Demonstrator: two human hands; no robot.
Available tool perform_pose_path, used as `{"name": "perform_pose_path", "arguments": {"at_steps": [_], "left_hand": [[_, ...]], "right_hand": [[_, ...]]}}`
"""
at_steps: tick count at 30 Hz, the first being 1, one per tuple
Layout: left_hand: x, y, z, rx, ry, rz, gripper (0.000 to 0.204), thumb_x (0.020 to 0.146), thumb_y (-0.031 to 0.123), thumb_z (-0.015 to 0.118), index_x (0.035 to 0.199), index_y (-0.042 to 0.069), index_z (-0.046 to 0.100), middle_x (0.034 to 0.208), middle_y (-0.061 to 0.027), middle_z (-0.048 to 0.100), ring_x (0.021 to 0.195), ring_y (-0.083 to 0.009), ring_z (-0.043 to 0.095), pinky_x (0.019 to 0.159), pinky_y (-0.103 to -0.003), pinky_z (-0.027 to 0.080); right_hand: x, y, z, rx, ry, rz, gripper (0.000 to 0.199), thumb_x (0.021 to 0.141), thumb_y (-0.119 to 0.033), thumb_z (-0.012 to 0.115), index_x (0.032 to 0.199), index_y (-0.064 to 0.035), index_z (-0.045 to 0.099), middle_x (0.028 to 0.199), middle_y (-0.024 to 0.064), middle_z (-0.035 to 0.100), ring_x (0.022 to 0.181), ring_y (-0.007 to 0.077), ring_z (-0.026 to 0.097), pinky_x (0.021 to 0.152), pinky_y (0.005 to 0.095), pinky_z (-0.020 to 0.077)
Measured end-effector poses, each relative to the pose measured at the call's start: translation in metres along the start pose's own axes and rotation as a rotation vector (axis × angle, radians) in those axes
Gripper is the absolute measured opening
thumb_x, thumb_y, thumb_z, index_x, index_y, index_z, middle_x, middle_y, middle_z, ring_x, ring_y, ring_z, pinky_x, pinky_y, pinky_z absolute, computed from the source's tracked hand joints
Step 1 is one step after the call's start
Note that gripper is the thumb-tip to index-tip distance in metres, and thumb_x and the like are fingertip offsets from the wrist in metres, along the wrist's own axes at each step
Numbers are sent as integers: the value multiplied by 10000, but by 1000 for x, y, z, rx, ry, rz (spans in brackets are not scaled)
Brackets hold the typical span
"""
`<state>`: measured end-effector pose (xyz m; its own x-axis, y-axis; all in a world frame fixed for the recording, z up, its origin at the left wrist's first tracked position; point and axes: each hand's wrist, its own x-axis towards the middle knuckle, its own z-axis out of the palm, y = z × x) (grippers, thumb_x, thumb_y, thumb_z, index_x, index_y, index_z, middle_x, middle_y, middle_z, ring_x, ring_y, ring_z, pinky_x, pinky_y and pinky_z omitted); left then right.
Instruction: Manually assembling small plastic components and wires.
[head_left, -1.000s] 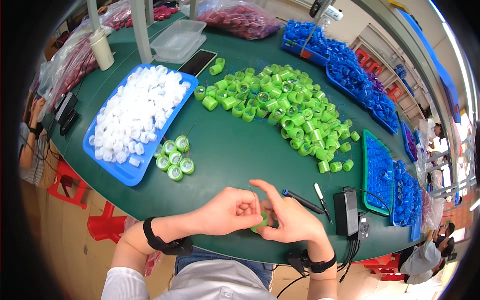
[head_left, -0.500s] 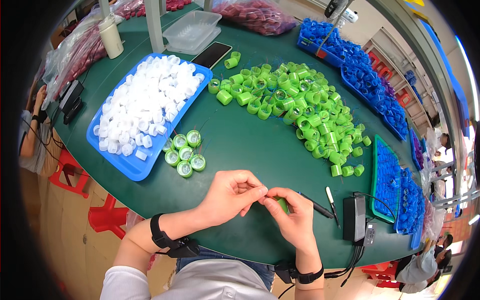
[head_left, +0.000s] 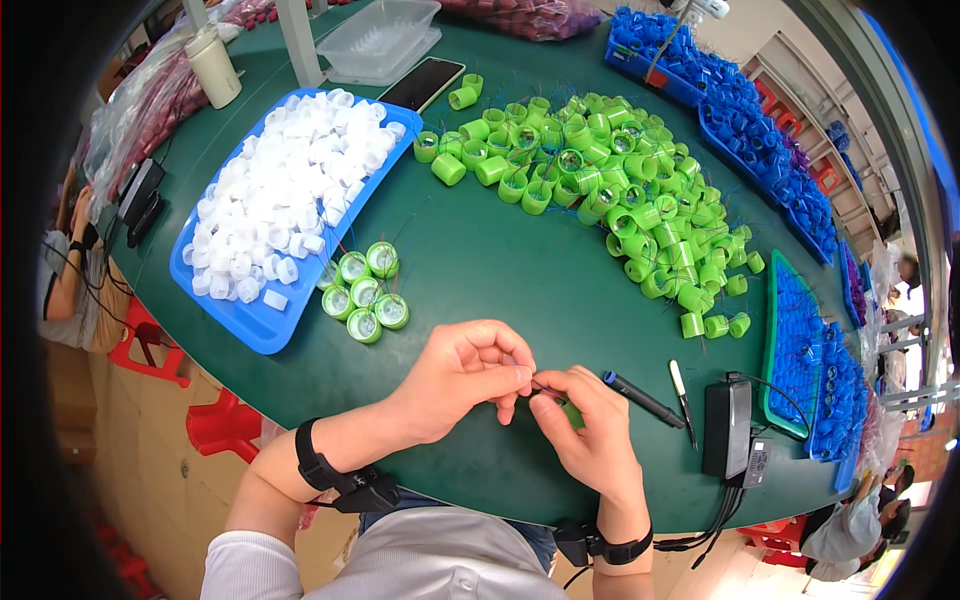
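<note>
At lower centre, the right hand [head_left: 588, 425] grasps a green cup [head_left: 572, 414], partly covered by the curled fingers. The left hand [head_left: 468, 375] pinches a thin wire [head_left: 546, 389] between thumb and forefinger; its remaining fingers are bent. The fingertips of both hands are close together. The front edge of the table [head_left: 470, 270] curves below the hands.

Right of the hands, a dark marker [head_left: 645, 400] lies beside a white-capped pen [head_left: 683, 398]. A black adapter [head_left: 726, 430] follows; the small box [head_left: 757, 465] adjoining it bears markings too small to read.

At centre left, a cluster of green cups with pale inserts [head_left: 365, 293] sits just beside a blue tray [head_left: 262, 338] heaped with white caps. Green tabletop extends from the hands to the large pile of green cups [head_left: 650, 220], upper right of centre. At right, a green-rimmed basket [head_left: 771, 335] contains blue parts.

Farther off, at upper left of centre, a phone [head_left: 425, 84] lies near stacked clear containers [head_left: 380, 45]. Blue bins [head_left: 655, 76] at upper right contain heaped blue parts.
</note>
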<state>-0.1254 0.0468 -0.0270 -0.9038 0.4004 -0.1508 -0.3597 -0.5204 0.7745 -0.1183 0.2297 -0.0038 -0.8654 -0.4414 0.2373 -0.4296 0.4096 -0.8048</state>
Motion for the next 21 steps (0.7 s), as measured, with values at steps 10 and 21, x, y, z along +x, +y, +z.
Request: {"name": "perform_pose_path", "arguments": {"at_steps": [10,21], "left_hand": [[-2,4,1,71,2,-37,54,841,-25,606,893,-38,599,845,-118,638,699,-165,635,602,-277,533],[-1,-1,2,628,112,160,47,792,-11,642,838,-18,645,773,-71,645,667,-107,627,581,-239,508]], "right_hand": [[-6,9,1,22,92,72,105,812,23,614,910,-12,596,759,79,617,661,193,619,550,274,489],[-2,9,8,-24,145,104,130,719,48,633,806,-21,567,632,49,510,533,163,492,488,288,405]]}}
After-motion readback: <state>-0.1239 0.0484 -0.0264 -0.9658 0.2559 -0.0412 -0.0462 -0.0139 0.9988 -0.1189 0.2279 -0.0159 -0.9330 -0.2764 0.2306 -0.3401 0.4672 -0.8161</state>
